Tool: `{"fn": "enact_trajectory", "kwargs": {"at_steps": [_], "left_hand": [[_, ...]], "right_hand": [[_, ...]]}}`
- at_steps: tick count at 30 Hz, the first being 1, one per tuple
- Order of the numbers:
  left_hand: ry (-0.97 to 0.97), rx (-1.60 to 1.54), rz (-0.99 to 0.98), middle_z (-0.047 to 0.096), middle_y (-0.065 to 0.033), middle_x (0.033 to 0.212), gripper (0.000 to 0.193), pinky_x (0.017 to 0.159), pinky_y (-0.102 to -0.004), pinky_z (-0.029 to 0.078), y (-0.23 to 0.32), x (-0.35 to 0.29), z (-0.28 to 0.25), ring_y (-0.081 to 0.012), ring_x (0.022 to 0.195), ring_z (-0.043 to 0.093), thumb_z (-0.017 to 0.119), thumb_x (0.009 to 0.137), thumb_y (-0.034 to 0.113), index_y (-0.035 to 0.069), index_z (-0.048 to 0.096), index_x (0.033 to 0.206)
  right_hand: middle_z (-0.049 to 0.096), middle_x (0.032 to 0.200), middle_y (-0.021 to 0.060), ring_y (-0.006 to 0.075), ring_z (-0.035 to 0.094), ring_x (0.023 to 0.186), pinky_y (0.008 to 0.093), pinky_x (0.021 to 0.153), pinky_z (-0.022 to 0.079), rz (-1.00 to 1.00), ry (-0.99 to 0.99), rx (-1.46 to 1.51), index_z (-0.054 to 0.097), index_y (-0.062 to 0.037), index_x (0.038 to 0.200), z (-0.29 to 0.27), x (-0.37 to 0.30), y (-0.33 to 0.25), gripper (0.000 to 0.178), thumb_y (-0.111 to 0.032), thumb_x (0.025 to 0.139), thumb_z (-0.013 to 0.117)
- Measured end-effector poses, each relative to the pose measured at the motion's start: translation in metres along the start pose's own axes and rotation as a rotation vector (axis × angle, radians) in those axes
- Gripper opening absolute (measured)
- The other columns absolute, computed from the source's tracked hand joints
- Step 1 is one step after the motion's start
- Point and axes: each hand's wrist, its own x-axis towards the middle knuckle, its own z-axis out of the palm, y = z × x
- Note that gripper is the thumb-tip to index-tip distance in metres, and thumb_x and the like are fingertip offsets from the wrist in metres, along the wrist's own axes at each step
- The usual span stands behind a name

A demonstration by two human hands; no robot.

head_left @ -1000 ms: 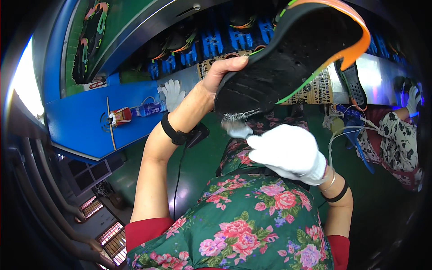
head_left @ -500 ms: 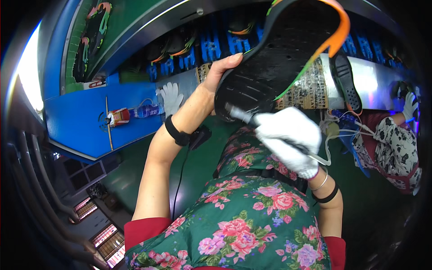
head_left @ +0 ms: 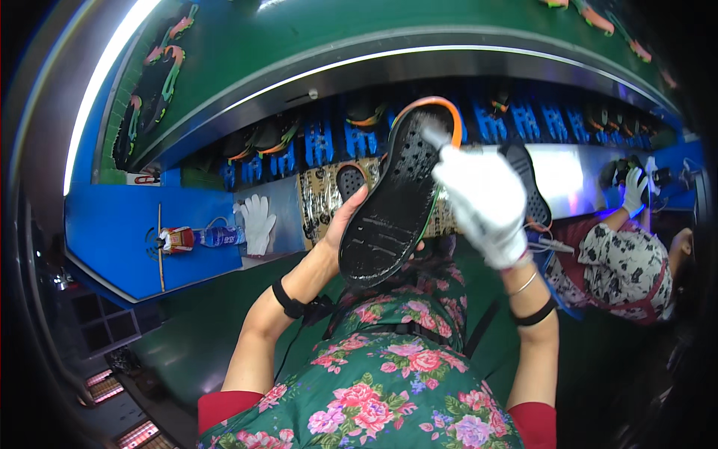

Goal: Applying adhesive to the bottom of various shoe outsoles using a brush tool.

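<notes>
My bare left hand (head_left: 340,233) grips a black shoe sole (head_left: 385,213) with an orange and green rim, holding it up tilted by its left edge. The sole's inner face, with small holes at the top and slots lower down, looks wet and shiny. My right hand (head_left: 486,198), in a white glove, is closed round a brush whose pale bristles (head_left: 434,131) touch the holed upper end of the sole; its handle is mostly hidden by the glove. Behind the held sole lies another dark sole (head_left: 350,179) on the taped cardboard (head_left: 314,198).
A third sole (head_left: 528,179) lies on the metal bench at right. Blue racks (head_left: 319,146) holding soles stand below a green conveyor (head_left: 359,34). At left are a white glove (head_left: 256,223), a bottle (head_left: 223,236) and a red packet (head_left: 176,240). A co-worker (head_left: 617,262) sits at right.
The sole has moved down and away from my view's top edge. The brush has gone from the sole's near end up to its far end. My view has shifted, showing more conveyor.
</notes>
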Motion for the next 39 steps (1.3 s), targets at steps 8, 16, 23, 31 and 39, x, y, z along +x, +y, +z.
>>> {"fn": "enact_trajectory", "kwargs": {"at_steps": [8,16,23,31,39], "left_hand": [[-0.057,0.196,0.285,0.034,-0.0275,0.161,0.112,0.112,-0.0659,0.043,0.011,-0.037,0.000,-0.0537,0.133,0.052,0.067,0.085,0.073,0.006,0.024,0.164],[-0.395,0.688,0.707,0.039,-0.0379,0.148,0.137,0.074,-0.0521,0.067,0.129,-0.094,0.089,-0.0544,0.112,0.063,0.068,0.068,0.087,-0.003,0.021,0.160],[-0.187,-0.375,1.143,0.027,-0.0259,0.165,0.097,0.116,-0.0600,0.041,0.267,-0.104,0.089,-0.0489,0.149,0.031,0.039,0.099,0.073,-0.005,0.030,0.157],[0.401,0.445,1.320,0.049,-0.0275,0.146,0.058,0.109,-0.0472,0.050,0.195,-0.032,0.088,-0.0388,0.134,0.053,0.053,0.105,0.033,-0.006,0.047,0.148],[0.490,1.528,0.712,0.063,-0.0194,0.132,0.061,0.101,-0.0369,0.050,0.154,0.136,0.171,-0.0252,0.119,0.061,0.067,0.099,0.043,0.002,0.058,0.143]], "right_hand": [[0.078,0.096,0.0103,0.0243,0.073,0.085,0.0347,0.078,0.058,0.515,-0.072,1.028,0.081,-0.0086,0.093,0.005,-0.023,-0.081,0.018,0.000,0.078,0.083],[0.076,0.103,0.0162,0.0223,0.073,0.095,0.0323,0.087,0.056,1.150,0.360,1.106,0.076,0.0054,0.100,0.004,-0.059,-0.059,0.021,0.010,0.080,0.075],[0.079,0.102,0.0112,0.0143,0.072,0.091,0.0275,0.085,0.056,1.191,0.020,1.065,0.079,0.0028,0.106,0.055,-0.087,-0.074,0.021,0.002,0.084,0.078],[0.078,0.104,0.0159,0.0145,0.071,0.084,0.0240,0.074,0.055,1.280,0.322,1.143,0.077,0.0066,0.108,0.049,-0.129,-0.046,0.025,0.006,0.083,0.076],[0.077,0.108,0.0173,0.0140,0.069,0.078,0.0228,0.067,0.053,1.387,0.619,1.200,0.074,0.0072,0.110,0.021,-0.157,-0.020,0.025,0.003,0.086,0.072]]}}
